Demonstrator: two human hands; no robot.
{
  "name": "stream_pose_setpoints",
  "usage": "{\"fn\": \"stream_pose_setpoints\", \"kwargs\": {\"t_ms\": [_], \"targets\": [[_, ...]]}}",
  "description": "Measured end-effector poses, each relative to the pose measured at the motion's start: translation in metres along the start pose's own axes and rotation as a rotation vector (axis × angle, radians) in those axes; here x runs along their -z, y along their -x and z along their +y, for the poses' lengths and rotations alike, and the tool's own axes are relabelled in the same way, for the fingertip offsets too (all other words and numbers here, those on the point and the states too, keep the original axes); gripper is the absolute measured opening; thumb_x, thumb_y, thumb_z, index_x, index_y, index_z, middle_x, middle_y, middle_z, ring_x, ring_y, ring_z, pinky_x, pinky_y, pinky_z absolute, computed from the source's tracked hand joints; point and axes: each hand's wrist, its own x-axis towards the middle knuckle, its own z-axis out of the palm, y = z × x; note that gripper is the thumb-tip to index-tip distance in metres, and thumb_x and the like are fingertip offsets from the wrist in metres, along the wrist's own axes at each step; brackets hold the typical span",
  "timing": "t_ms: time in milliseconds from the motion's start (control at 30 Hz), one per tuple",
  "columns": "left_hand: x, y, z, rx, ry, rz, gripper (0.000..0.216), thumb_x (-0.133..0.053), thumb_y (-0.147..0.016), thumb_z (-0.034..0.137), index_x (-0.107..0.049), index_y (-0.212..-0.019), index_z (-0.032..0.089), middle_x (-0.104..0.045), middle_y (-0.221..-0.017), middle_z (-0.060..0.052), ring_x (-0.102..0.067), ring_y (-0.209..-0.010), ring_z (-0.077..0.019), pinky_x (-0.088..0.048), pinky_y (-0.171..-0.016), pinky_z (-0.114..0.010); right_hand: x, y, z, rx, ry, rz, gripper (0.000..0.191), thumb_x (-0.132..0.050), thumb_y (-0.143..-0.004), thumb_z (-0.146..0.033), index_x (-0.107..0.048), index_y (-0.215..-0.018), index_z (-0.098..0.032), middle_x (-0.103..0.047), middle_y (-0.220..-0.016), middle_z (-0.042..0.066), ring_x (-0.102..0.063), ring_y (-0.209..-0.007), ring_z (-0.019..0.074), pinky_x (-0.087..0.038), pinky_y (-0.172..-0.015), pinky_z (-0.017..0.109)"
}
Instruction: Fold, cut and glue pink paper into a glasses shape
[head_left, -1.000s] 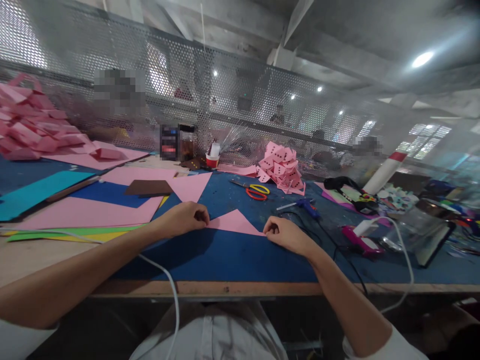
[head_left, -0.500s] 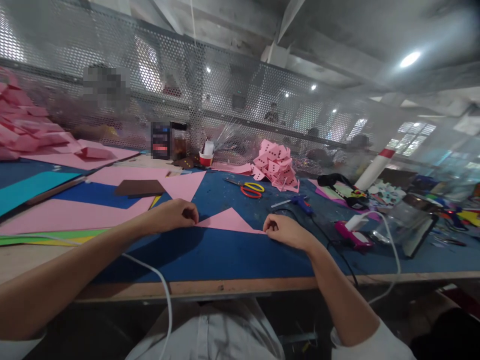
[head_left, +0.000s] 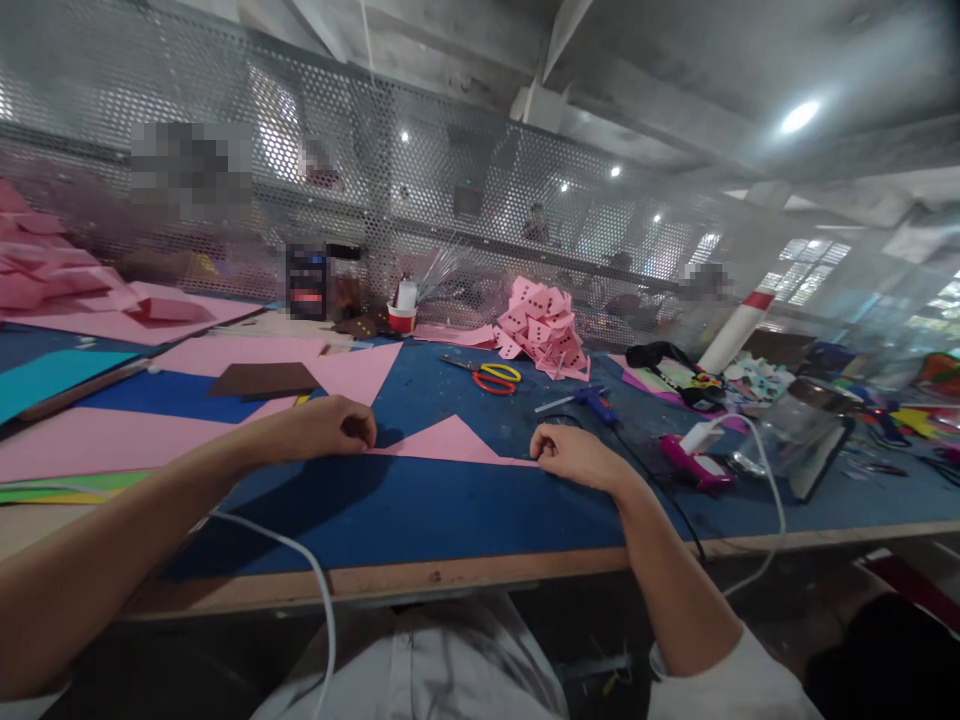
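A pink paper piece with a triangular peak and a narrow straight lower edge lies on the blue table surface in front of me. My left hand is closed, its fingertips pinching the paper's left end. At the opposite end, my right hand is closed too, thumb and fingers pressed on the thin strip. Just beyond the paper rest scissors with red and yellow handles. A blue glue gun lies past my right hand.
A heap of pink cut pieces with dark dots stands at the back. Pink, blue and brown sheets spread leftward. A magenta device with a white cable sits at right. Along the rear runs a perforated metal screen.
My hands have moved slightly apart along the paper's lower edge, the left one shifting leftward. The view has turned a little to the right.
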Motion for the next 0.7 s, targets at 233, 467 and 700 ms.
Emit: {"fn": "stream_pose_setpoints", "kwargs": {"t_ms": [233,467,700], "targets": [[0.007,-0.001,-0.012,0.014,-0.06,0.038,0.021,-0.058,-0.075,0.029,-0.072,-0.085,0.017,-0.068,-0.071,0.002,-0.057,-0.067,-0.0153,-0.036,-0.06,-0.022,-0.001,-0.006,-0.004,-0.053,-0.024,0.176,0.017,-0.054,-0.084,-0.019,-0.067,-0.094,-0.021,-0.069,-0.087,0.001,-0.059,-0.074,0.0143,-0.034,-0.064,0.025],[0.009,-0.005,-0.011,-0.031,-0.004,0.19,0.028,-0.051,-0.08,0.038,-0.07,-0.089,0.02,-0.072,-0.08,-0.001,-0.063,-0.07,-0.0169,-0.044,-0.065,-0.024,0.0,-0.013,-0.049,0.16,0.017,0.077,0.015,-0.058,-0.087,-0.029,-0.071,-0.093,-0.022,-0.069,-0.096,0.003,-0.061,-0.08,0.0152,-0.038,-0.068,0.025],[0.007,-0.005,-0.006,-0.006,0.005,0.41,0.025,-0.051,-0.08,0.036,-0.068,-0.091,0.022,-0.074,-0.077,0.001,-0.066,-0.073,-0.0181,-0.044,-0.067,-0.024,-0.025,-0.06,-0.068,0.244,0.17,0.116,0.038,-0.06,-0.092,-0.044,-0.067,-0.119,-0.019,-0.062,-0.119,0.013,-0.056,-0.112,0.0264,-0.041,-0.091,0.035]]}}
